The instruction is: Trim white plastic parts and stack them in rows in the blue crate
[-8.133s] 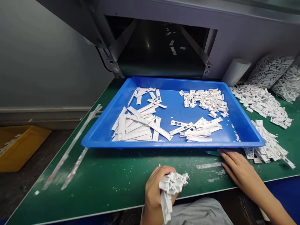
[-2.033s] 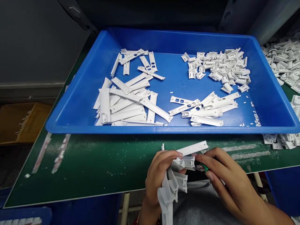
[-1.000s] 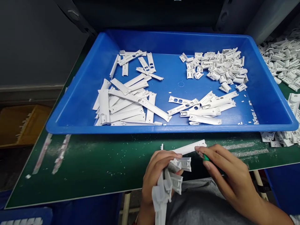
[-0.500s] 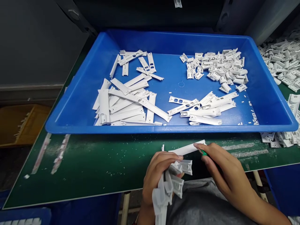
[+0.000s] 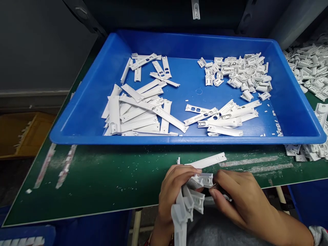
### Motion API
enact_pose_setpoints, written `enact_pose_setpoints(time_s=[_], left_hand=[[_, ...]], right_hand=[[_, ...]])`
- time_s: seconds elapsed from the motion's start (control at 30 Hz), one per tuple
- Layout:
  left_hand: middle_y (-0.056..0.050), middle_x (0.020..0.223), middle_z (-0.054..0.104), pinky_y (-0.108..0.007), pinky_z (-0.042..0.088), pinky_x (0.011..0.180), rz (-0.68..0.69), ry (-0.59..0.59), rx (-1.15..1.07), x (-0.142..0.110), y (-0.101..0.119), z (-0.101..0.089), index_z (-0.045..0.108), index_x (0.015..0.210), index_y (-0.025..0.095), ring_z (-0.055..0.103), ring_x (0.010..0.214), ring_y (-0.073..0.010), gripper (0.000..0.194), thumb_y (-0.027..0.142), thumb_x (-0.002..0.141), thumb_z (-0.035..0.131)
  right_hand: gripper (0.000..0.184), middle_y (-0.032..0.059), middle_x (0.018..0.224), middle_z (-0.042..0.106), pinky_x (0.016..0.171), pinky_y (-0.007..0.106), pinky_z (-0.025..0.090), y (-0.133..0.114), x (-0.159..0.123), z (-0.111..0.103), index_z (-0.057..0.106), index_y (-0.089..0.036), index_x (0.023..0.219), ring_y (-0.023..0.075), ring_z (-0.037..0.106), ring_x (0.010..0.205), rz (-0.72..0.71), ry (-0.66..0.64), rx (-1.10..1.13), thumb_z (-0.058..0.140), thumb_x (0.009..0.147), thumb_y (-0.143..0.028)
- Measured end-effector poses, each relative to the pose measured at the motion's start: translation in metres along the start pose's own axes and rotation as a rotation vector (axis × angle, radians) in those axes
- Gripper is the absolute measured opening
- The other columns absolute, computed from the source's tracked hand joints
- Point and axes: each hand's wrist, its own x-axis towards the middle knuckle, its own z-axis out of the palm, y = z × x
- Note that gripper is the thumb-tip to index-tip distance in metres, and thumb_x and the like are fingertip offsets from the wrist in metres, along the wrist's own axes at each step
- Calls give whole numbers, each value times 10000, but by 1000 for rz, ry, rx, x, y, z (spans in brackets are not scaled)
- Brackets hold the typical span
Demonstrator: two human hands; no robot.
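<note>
My left hand (image 5: 171,194) grips a branched white plastic moulding (image 5: 198,180), and its long flat arm (image 5: 207,161) sticks out to the right above the bench. Small side cutters (image 5: 216,186) sit in my right hand (image 5: 242,201), with the blade tips against the moulding beside my left hand. Their green handle is almost wholly hidden by my fingers. In the blue plastic tray (image 5: 179,140), white strips lie in loose piles on the left and lower right, and small white clips (image 5: 235,73) are heaped at the upper right.
The tray sits on a green bench mat (image 5: 102,177) dusted with white scraps. Heaps of white parts (image 5: 310,71) lie to the right of the tray. A yellow crate (image 5: 23,136) stands low at the left. A white part (image 5: 196,9) shows in the dark chute behind the tray.
My right hand has moved down and left, from the end of the long arm to the moulding beside my left hand. The white part in the chute has slid lower.
</note>
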Motion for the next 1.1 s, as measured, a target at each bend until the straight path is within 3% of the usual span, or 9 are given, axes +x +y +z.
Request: enact_pose_setpoints(time_s=[0.2,0.3,0.4,0.53,0.7,0.9,1.0,1.1], left_hand=[[-40,1013,718,-355,524,792,41,-15,31,-2,-3,-1,617,1109,210,660,904,-196,166,259,963,555],[-44,1005,725,-352,528,784,50,-30,81,-1,-3,-1,608,1119,208,672,891,-198,178,260,952,575],[-65,991,735,-352,538,768,95,-66,135,1,-5,0,609,1106,188,689,876,-205,171,262,958,564],[-75,1017,736,-350,550,800,200,-60,175,0,-10,1,578,1169,170,701,919,-207,235,197,936,588],[-41,995,644,-291,562,779,127,12,267,-8,-12,-1,614,1180,218,657,902,-170,293,121,904,597],[-51,1004,619,-293,556,796,81,-15,261,-12,-9,-1,545,1349,203,639,930,-175,440,113,919,568],[-59,1004,685,-348,556,818,104,-43,228,-8,-7,-1,506,1381,207,661,937,-200,471,113,923,565],[-63,1006,704,-344,559,783,116,-27,221,-5,-6,-1,572,1285,206,672,907,-198,372,116,924,565]], right_hand=[[244,-53,581,536,430,229,310,-1,-1,0,479,-212,835,90,475,436,-15,6,8,330,1029,-212],[164,-27,664,621,465,204,395,-1,-3,-1,506,-199,959,94,550,486,60,85,41,380,1036,-270],[184,36,865,713,596,204,508,0,-6,-2,512,-183,1168,126,673,674,104,152,82,452,1023,-277],[133,29,933,726,708,209,547,7,-9,-2,578,-221,1103,145,708,818,88,152,143,503,995,-200],[128,44,930,719,663,228,541,22,-12,2,603,-211,1080,163,697,785,211,288,-17,530,977,-191],[264,80,975,682,642,264,534,22,-13,-3,542,-181,1232,188,676,803,231,191,-151,435,1001,-249],[237,48,912,658,673,230,531,12,-11,-10,525,-196,1160,153,659,793,146,142,-40,356,994,-175],[200,34,888,657,689,207,524,7,-9,-14,520,-206,1071,135,655,790,39,105,21,368,975,-118]])
